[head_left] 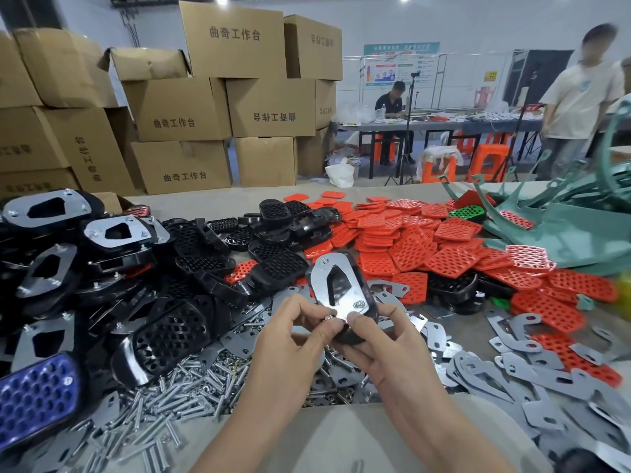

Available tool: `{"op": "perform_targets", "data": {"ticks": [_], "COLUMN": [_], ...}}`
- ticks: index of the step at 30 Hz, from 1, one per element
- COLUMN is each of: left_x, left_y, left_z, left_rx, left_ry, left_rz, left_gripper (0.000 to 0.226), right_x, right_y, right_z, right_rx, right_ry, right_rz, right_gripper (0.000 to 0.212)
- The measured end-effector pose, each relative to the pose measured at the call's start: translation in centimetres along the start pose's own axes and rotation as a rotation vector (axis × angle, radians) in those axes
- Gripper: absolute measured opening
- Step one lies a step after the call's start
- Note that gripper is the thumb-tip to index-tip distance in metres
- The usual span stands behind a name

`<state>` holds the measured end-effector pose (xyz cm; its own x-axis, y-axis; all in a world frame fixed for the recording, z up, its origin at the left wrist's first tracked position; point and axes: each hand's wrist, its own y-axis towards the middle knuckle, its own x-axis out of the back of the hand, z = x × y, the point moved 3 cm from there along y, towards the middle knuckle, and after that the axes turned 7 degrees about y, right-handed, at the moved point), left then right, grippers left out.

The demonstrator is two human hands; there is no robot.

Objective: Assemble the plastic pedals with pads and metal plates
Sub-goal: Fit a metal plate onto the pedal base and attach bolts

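Two hands share one black plastic pedal (370,298) with a silver metal plate (322,288): right hand (386,343) grips the pedal's lower end, left hand (290,339) pinches a small silver fastener (329,317) there.

Stacked cartons (235,42), white wall (478,22) (possibly posters (399,64))

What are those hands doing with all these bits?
A person's right hand grips a black pedal with a metal plate on it. The fingers of the left hand pinch a small silver fastener at the plate's near corner. One nut is already on. Red pads, bolts and spare plates lie around.
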<state>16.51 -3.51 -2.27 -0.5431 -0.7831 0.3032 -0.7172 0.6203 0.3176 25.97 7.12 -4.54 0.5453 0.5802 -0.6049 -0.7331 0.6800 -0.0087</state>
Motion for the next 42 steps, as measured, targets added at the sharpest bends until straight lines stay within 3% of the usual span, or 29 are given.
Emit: {"op": "perform_targets", "data": {"ticks": [10,15,20,22,24,27,31,34,37,42], "left_x": [0.05,-0.12,-0.18,-0.28,-0.33,-0.1,-0.2,-0.28,-0.14,-0.4], "left_y": [-0.12,-0.02,-0.25,-0.21,-0.09,-0.05,-0.52,-0.23,-0.07,-0.4], "left_z": [-0.15,-0.09,-0.22,-0.07,0.18,0.17,0.08,0.32,0.37,0.29], "left_rx": [-0.112,-0.128,-0.215,-0.176,-0.134,-0.213,-0.252,-0.174,-0.221,-0.223], "left_ry": [-0.001,0.03,0.122,0.058,0.019,0.147,0.173,0.09,0.18,0.13], "left_rz": [0.073,-0.001,0.057,0.047,0.013,-0.035,0.039,0.006,-0.037,0.035], "left_gripper": [0.037,0.011,0.019,0.024,0.02,0.013,0.03,0.02,0.006,0.026], "right_x": [-0.01,-0.17,0.12,0.09,-0.21,-0.42,0.31,0.15,-0.32,0.51], "right_y": [0.1,-0.01,0.2,0.23,0.08,-0.06,0.36,0.31,0.07,0.48], "right_z": [0.14,0.11,0.09,0.12,0.24,0.36,0.15,0.14,0.25,0.06], "right_rx": [0.005,0.018,0.001,-0.002,-0.001,0.008,0.009,0.013,0.008,0.003], "right_ry": [0.041,0.008,0.017,0.034,0.037,0.021,0.059,0.046,0.017,0.055], "right_rz": [-0.006,0.024,-0.013,-0.011,0.007,0.02,-0.02,0.002,0.056,0.005], "right_gripper": [0.024,0.02,0.016,0.016,0.015,0.017,0.017,0.02,0.018,0.021]}}
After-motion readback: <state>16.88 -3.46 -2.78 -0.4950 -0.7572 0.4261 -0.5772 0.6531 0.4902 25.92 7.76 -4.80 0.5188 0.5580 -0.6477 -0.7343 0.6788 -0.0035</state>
